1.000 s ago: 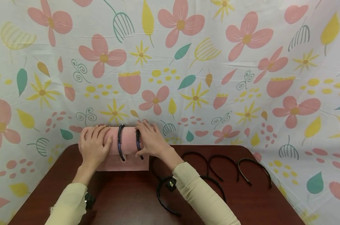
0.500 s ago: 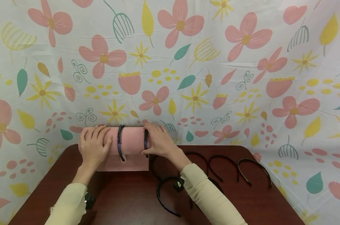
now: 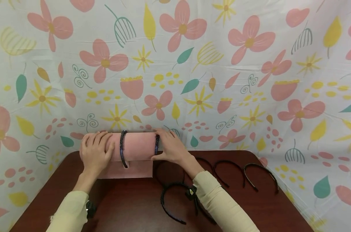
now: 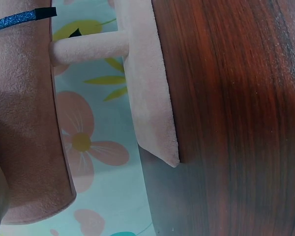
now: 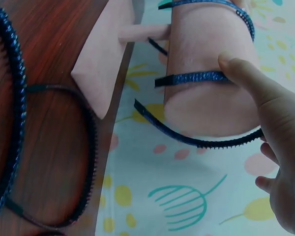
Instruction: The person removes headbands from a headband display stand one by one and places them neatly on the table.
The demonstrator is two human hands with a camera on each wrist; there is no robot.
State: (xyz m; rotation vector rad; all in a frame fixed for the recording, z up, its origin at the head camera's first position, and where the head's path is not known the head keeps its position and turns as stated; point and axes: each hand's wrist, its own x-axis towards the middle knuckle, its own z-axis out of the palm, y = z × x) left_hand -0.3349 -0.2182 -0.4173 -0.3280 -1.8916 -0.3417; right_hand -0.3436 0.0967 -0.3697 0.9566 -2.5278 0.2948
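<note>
A pink roll-shaped headband stand (image 3: 139, 146) stands on a flat base at the table's back left. My left hand (image 3: 95, 153) holds the roll's left end, fingers bent over its top. A dark toothed headband (image 3: 122, 148) sits around the roll near its middle. At the right end, my right hand (image 3: 173, 146) grips another headband (image 3: 157, 145) by its side. In the right wrist view my thumb presses this blue glittery headband (image 5: 194, 77) against the roll, while its other arm hangs past the roll's end. The left wrist view shows the stand's post (image 4: 91, 47).
Several dark headbands lie on the brown table (image 3: 129, 203) to the right. The nearest headband (image 3: 163, 199) is partly under my right forearm; another headband (image 3: 262, 165) lies at the far right. A flower-printed curtain (image 3: 198, 64) hangs right behind the table.
My right hand has slid right along the roll, taking its headband from inside the right end to the very edge. The left hand and the middle headband stay put.
</note>
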